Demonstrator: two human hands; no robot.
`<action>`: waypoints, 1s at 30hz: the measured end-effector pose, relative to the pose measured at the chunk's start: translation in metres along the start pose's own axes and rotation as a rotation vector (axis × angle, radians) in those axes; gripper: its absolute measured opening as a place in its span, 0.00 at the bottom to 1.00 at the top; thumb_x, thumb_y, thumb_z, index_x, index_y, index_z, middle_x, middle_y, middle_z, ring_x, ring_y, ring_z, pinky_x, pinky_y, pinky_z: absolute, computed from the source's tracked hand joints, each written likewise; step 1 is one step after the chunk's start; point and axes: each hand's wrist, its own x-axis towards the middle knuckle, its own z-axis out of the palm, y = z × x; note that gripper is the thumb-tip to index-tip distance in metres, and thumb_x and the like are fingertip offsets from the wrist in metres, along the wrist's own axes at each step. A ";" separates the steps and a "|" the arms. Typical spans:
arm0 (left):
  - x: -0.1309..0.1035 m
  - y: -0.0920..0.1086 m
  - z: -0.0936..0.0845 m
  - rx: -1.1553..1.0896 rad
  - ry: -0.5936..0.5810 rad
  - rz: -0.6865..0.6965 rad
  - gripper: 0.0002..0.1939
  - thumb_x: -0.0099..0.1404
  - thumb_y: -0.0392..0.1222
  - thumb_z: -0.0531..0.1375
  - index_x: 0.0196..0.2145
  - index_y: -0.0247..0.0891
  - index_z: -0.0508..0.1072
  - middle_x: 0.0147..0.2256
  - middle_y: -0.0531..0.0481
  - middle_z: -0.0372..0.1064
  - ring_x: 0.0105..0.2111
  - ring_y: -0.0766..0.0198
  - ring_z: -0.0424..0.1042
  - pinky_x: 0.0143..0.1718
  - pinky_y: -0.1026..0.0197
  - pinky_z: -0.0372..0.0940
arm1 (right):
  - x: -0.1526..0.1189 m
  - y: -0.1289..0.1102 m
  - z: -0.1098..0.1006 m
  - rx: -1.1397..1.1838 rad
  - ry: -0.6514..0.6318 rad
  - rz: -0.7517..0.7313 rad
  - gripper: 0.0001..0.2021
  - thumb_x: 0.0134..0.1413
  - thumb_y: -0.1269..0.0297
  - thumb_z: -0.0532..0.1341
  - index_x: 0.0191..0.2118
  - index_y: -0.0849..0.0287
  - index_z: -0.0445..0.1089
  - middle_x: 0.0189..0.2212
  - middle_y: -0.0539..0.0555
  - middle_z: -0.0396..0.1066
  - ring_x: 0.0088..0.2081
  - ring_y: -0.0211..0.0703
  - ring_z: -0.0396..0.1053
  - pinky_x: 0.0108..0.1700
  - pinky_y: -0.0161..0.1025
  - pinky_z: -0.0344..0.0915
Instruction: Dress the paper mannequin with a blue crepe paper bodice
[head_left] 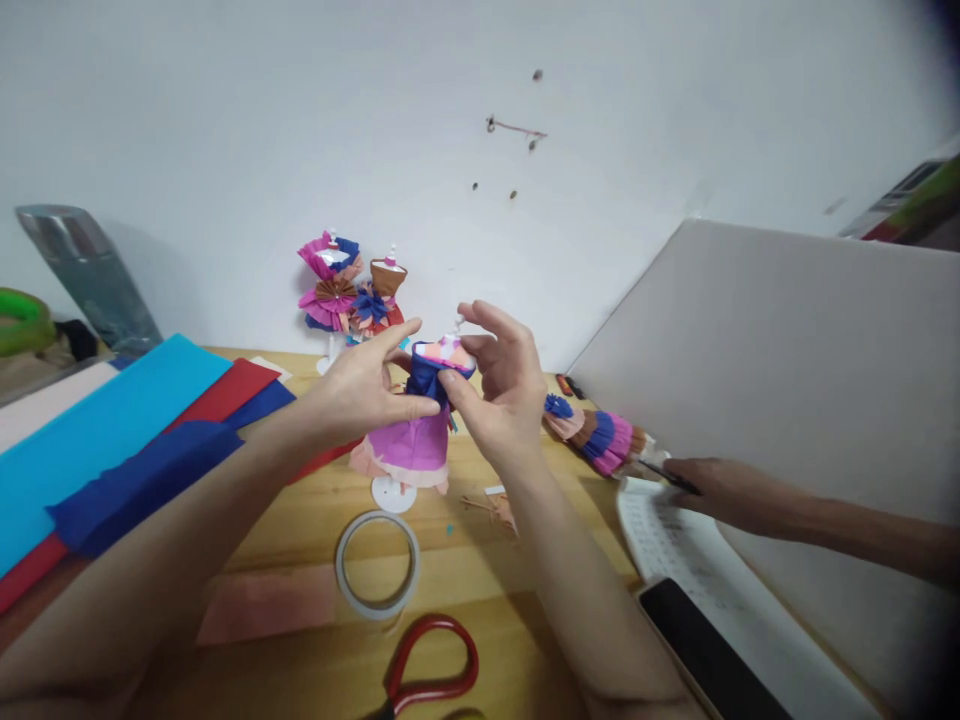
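A miniature dress form [409, 442] in a crepe-paper dress stands tilted on its round white base [394, 494]. Its skirt is magenta with a peach ruffle, and a dark blue paper bodice [427, 377] wraps its chest. My left hand [358, 380] grips the bodice from the left side, its thumb along the front. From the right, my right hand [502, 385] presses its thumb on the bodice's front edge; its fingers curl behind, the upper ones raised near the white neck knob. Parts of both hands' fingertips are hidden behind the form.
A tape roll [377, 566], red-handled scissors [433, 662] and a peach paper strip [266, 604] lie in front. Folded paper [127, 420] covers the left. Behind stand two dressed forms [334, 290]. At right, another person's hand [720, 490] holds a thin dark tool over a paper sheet [701, 560], beside a phone [705, 650].
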 end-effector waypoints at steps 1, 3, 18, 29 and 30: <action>0.001 0.000 0.001 0.006 0.017 -0.024 0.47 0.48 0.46 0.70 0.64 0.34 0.60 0.47 0.39 0.72 0.35 0.58 0.71 0.34 0.57 0.68 | 0.000 0.000 0.000 0.004 0.003 -0.002 0.26 0.57 0.65 0.63 0.60 0.48 0.60 0.58 0.56 0.64 0.49 0.45 0.70 0.54 0.46 0.70; 0.002 0.000 0.001 0.013 0.036 -0.047 0.45 0.49 0.44 0.69 0.63 0.32 0.61 0.45 0.39 0.73 0.29 0.63 0.69 0.29 0.60 0.66 | 0.000 0.001 -0.001 -0.004 0.002 -0.003 0.26 0.57 0.64 0.63 0.60 0.48 0.60 0.58 0.56 0.63 0.49 0.45 0.70 0.54 0.46 0.70; 0.002 -0.005 0.005 -0.099 0.000 0.075 0.44 0.49 0.42 0.70 0.63 0.39 0.62 0.55 0.40 0.68 0.50 0.48 0.71 0.48 0.50 0.69 | 0.000 0.002 0.000 -0.043 -0.016 0.009 0.27 0.57 0.59 0.64 0.60 0.48 0.58 0.59 0.57 0.63 0.49 0.47 0.70 0.53 0.48 0.71; 0.006 -0.007 0.009 -0.112 0.049 0.039 0.39 0.50 0.38 0.67 0.61 0.33 0.65 0.42 0.44 0.73 0.32 0.62 0.71 0.33 0.59 0.68 | 0.001 -0.001 0.001 -0.066 -0.018 0.050 0.27 0.57 0.56 0.64 0.61 0.48 0.58 0.59 0.57 0.63 0.54 0.51 0.68 0.56 0.50 0.68; 0.007 -0.008 0.009 -0.123 0.054 0.053 0.38 0.51 0.38 0.67 0.60 0.34 0.66 0.42 0.44 0.73 0.33 0.62 0.71 0.34 0.59 0.68 | 0.001 -0.001 0.001 -0.061 -0.021 0.046 0.27 0.56 0.55 0.64 0.60 0.48 0.59 0.59 0.57 0.64 0.54 0.51 0.68 0.56 0.50 0.68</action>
